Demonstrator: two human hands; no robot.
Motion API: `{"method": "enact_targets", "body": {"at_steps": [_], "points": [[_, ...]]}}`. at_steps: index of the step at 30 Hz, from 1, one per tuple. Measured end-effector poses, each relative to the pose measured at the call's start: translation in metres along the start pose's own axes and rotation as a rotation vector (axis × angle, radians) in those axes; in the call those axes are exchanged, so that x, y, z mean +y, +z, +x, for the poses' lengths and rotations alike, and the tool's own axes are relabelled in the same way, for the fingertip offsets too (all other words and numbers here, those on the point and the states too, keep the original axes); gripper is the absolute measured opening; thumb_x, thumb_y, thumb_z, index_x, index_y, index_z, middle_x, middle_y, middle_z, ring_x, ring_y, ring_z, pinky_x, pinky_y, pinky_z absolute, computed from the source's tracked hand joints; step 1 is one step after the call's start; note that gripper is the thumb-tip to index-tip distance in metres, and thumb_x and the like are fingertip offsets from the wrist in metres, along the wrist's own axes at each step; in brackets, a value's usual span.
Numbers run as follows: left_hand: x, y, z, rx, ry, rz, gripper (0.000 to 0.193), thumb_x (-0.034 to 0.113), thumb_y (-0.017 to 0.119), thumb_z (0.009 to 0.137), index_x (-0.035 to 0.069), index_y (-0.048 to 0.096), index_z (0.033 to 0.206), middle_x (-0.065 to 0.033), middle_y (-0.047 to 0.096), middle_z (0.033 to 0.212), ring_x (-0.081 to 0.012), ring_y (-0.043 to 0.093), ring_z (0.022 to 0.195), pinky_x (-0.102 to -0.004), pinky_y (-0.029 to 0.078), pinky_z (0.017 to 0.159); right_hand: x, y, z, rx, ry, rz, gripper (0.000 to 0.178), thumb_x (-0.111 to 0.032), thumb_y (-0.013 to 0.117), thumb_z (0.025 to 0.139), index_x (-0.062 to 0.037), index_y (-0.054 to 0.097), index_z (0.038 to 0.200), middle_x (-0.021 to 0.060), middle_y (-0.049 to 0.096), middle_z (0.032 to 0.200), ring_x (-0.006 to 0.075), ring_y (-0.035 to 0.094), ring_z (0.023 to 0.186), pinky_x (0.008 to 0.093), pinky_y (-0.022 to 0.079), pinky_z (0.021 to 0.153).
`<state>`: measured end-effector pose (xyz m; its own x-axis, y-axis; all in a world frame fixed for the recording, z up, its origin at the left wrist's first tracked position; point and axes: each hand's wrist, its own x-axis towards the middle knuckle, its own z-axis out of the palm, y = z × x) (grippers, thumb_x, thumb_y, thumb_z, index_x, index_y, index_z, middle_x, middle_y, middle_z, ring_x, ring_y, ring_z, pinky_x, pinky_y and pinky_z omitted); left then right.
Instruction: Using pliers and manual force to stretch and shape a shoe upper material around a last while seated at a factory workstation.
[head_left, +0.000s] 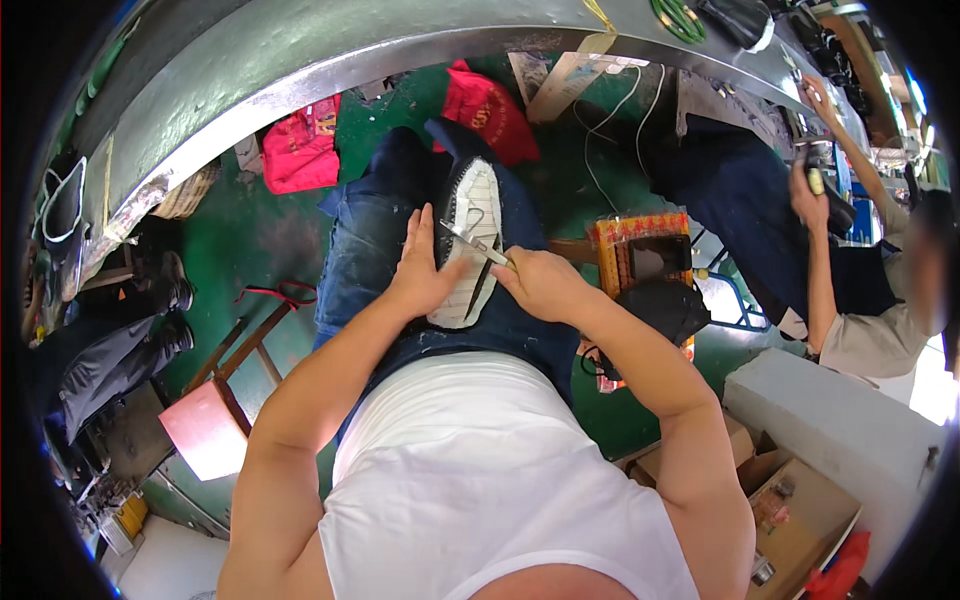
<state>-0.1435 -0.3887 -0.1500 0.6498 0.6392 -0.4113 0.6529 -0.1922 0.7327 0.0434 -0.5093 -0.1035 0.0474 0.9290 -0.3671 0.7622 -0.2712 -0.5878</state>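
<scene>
A shoe [472, 200] lies bottom up across my lap, its pale underside edged with a dark, toothed-looking rim. My left hand [425, 268] is open against the shoe's left side, fingers stretched out flat and thumb reaching over the underside. From the right, my right hand [543, 283] grips a knife [475, 243]. Its metal blade slants up and left across the middle of the underside, close to my left thumb. My right fingers hide most of the handle.
A metal-edged workbench [330, 75] curves across the front. Red bags [490, 115] lie on the green floor. A pink-topped stool [207, 428] stands left; a cardboard box [805, 520] sits at lower right. A co-worker's hand [808, 195] is at right, and another person's legs are at left.
</scene>
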Motion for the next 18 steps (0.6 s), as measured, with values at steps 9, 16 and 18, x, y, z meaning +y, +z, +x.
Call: {"method": "enact_targets", "body": {"at_steps": [9,16,18], "points": [[-0.031,-0.009,-0.022,-0.292,0.057,-0.46,0.095,0.024,0.061,0.095,0.013,-0.009,0.158,-0.0202,-0.004,0.164,-0.0298,-0.004,0.153,-0.0377,0.007,0.122,-0.029,-0.013,-0.017,0.004,0.028,0.146,0.044,-0.04,0.047,0.101,0.0015,0.061,0.095,0.0241,0.068,0.087,0.0437,0.065,0.085,0.0515,0.051,0.076],[0.0,-0.024,0.025,0.06,-0.011,-0.308,0.095,0.044,0.07,0.087,-0.007,0.021,0.151,-0.0321,0.039,0.147,-0.0372,0.042,0.138,-0.039,0.037,0.11,0.013,0.015,-0.037,-0.078,0.147,0.276,0.042,-0.038,0.047,0.103,0.0018,0.06,0.097,0.0194,0.068,0.083,0.0354,0.068,0.075,0.044,0.053,0.069],[0.013,-0.022,0.058,0.073,-0.043,-0.193,0.088,0.049,0.068,0.087,-0.008,0.033,0.145,-0.0311,0.05,0.136,-0.037,0.051,0.127,-0.0397,0.042,0.104,0.022,0.029,-0.041,0.025,0.314,0.84,0.044,-0.04,0.046,0.104,0.002,0.059,0.097,0.011,0.066,0.08,0.0215,0.066,0.068,0.0333,0.052,0.063]]}}
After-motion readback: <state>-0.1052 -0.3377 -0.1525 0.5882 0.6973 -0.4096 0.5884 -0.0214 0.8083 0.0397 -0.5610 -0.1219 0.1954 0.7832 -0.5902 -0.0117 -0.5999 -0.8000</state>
